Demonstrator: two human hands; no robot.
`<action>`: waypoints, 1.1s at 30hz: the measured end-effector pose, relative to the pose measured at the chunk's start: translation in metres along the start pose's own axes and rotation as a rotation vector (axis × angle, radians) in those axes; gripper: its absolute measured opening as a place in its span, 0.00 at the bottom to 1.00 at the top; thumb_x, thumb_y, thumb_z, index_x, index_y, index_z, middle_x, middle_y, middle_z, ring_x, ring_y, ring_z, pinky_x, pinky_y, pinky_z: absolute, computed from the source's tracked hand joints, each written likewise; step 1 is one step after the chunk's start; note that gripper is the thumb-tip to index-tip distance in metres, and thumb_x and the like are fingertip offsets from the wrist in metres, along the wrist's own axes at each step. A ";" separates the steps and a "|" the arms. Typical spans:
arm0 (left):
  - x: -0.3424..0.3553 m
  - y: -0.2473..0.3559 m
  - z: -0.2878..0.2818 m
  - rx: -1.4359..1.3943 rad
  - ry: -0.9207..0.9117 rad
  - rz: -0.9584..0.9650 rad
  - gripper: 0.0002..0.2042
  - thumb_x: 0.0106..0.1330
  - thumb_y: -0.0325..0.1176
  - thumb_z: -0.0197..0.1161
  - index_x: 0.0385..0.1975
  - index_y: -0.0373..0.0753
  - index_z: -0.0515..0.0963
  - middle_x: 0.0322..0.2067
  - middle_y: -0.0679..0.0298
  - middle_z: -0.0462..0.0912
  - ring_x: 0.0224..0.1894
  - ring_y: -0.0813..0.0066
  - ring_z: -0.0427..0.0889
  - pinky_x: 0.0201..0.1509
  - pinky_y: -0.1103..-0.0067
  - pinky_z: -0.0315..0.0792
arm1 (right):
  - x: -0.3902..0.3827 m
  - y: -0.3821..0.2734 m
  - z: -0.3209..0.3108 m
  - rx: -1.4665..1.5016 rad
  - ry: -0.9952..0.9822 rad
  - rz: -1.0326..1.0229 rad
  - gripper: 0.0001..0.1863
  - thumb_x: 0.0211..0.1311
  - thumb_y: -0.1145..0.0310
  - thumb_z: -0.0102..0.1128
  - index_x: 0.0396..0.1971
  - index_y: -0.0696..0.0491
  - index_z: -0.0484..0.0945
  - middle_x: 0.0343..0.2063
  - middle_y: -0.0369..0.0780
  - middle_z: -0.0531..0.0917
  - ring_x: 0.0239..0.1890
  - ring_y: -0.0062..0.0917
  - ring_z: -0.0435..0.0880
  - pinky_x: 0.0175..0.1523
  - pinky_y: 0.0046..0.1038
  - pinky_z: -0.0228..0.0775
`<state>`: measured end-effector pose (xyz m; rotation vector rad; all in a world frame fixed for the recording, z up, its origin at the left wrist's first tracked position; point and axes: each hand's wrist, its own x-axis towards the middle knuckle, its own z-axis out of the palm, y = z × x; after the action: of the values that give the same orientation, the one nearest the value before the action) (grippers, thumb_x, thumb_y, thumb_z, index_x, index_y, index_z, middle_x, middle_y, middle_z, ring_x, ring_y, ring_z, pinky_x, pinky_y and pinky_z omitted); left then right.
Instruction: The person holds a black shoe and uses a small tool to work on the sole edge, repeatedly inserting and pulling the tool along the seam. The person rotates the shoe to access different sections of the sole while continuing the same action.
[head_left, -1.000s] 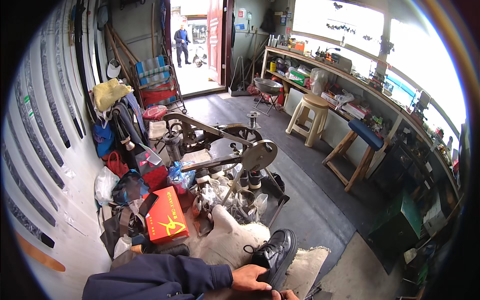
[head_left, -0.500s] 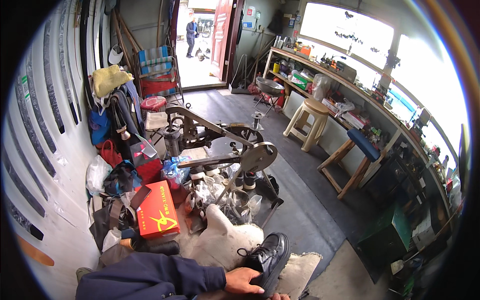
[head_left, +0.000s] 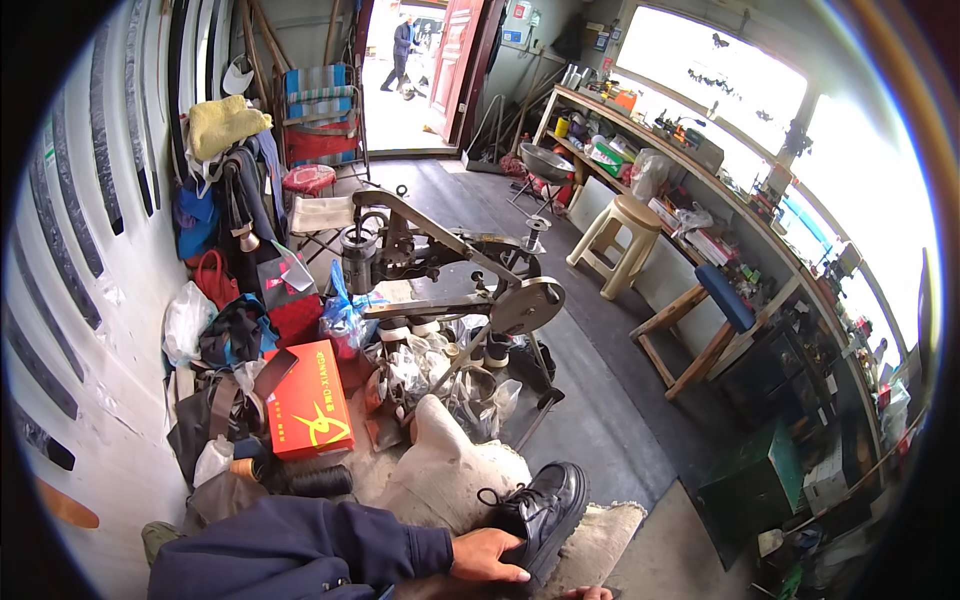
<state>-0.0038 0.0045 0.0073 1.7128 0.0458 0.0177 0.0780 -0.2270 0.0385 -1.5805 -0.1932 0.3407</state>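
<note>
A black lace-up shoe (head_left: 552,508) rests on the pale cloth (head_left: 450,485) over my lap, its toe pointing up and away from me. My left hand (head_left: 486,556), in a dark blue sleeve, grips the shoe at the heel end, with the thumb along its opening. The laces are tied in a bow on the side toward my left. Just right of the heel, at the lower edge, a small part of my right hand (head_left: 592,593) shows; its fingers are mostly cut off, and whatever they may hold is hidden.
A hand-cranked sewing machine (head_left: 470,265) stands ahead. To the left lie an orange-red shoebox (head_left: 310,400) with a dark phone on top, a black thread spool (head_left: 322,481) and bags. Stools (head_left: 620,225) and a cluttered workbench (head_left: 690,170) line the right; a person (head_left: 402,50) is outside the doorway.
My right hand has shifted a little to the right, away from the heel. My left hand keeps its hold on the shoe. The view has turned slightly, and the person outside has stepped.
</note>
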 end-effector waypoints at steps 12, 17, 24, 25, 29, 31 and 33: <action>-0.007 -0.008 -0.010 0.019 -0.023 0.013 0.27 0.68 0.52 0.69 0.39 0.26 0.77 0.31 0.46 0.82 0.34 0.65 0.81 0.43 0.68 0.74 | 0.008 0.189 -0.197 -0.605 0.387 0.146 0.19 0.65 0.57 0.70 0.44 0.59 0.84 0.32 0.41 0.86 0.33 0.30 0.82 0.39 0.34 0.77; -0.007 -0.015 -0.008 -0.011 -0.052 -0.003 0.27 0.69 0.51 0.68 0.41 0.25 0.77 0.33 0.45 0.83 0.36 0.64 0.82 0.45 0.67 0.75 | -0.051 0.285 -0.288 -0.687 0.428 0.498 0.25 0.63 0.48 0.72 0.40 0.59 0.86 0.32 0.42 0.86 0.33 0.29 0.80 0.41 0.35 0.73; -0.003 -0.017 -0.003 0.030 -0.041 -0.022 0.27 0.69 0.52 0.68 0.39 0.25 0.76 0.33 0.46 0.82 0.37 0.66 0.81 0.45 0.68 0.74 | -0.046 0.283 -0.260 -0.853 0.366 0.247 0.25 0.57 0.53 0.75 0.49 0.53 0.84 0.44 0.44 0.86 0.47 0.36 0.82 0.54 0.39 0.74; -0.002 -0.016 -0.003 0.030 -0.048 -0.030 0.27 0.69 0.52 0.68 0.39 0.25 0.76 0.32 0.46 0.82 0.36 0.66 0.80 0.45 0.68 0.74 | -0.032 0.260 -0.237 -0.812 0.388 0.029 0.22 0.58 0.59 0.75 0.47 0.56 0.84 0.38 0.43 0.87 0.39 0.34 0.84 0.47 0.38 0.78; 0.003 -0.010 -0.002 0.048 -0.069 -0.073 0.27 0.69 0.52 0.68 0.38 0.25 0.76 0.30 0.48 0.80 0.34 0.68 0.77 0.44 0.68 0.74 | 0.017 0.132 -0.131 -0.591 0.285 -0.048 0.19 0.64 0.68 0.65 0.54 0.51 0.82 0.46 0.44 0.87 0.46 0.32 0.86 0.52 0.35 0.78; 0.005 -0.008 -0.002 0.083 -0.064 -0.069 0.28 0.70 0.53 0.67 0.37 0.26 0.75 0.29 0.49 0.79 0.34 0.69 0.76 0.43 0.69 0.73 | 0.027 0.073 -0.082 -0.778 0.144 -0.405 0.15 0.73 0.71 0.54 0.56 0.55 0.79 0.46 0.44 0.86 0.42 0.31 0.85 0.50 0.32 0.77; 0.006 -0.006 -0.001 0.071 -0.065 -0.077 0.28 0.70 0.53 0.67 0.36 0.26 0.75 0.29 0.49 0.78 0.34 0.71 0.75 0.42 0.69 0.73 | 0.025 0.038 -0.039 -0.430 0.104 -0.253 0.15 0.77 0.70 0.50 0.57 0.56 0.77 0.46 0.44 0.86 0.38 0.27 0.83 0.45 0.29 0.76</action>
<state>0.0019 0.0065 0.0015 1.7806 0.0647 -0.0980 0.1110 -0.2567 -0.0009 -1.9659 -0.4018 0.0160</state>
